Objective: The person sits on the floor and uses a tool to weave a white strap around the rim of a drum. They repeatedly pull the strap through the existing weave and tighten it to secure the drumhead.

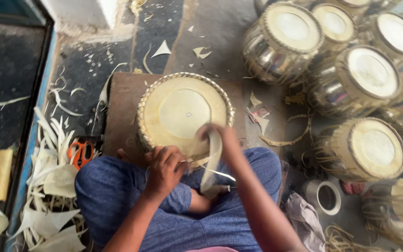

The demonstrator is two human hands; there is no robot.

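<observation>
A round drum with a pale hide head and a braided rim stands on a brown board in front of my crossed legs. My left hand presses on the near edge of the drum head, fingers curled on it. My right hand pinches a strip of pale hide that hangs from the rim down toward my lap. A thin tool seems to lie by my knee; I cannot tell what it is.
Several finished drums with metal bodies crowd the right side. Hide scraps and strips litter the floor at left, with orange-handled scissors among them. A roll of tape and a cloth lie at lower right.
</observation>
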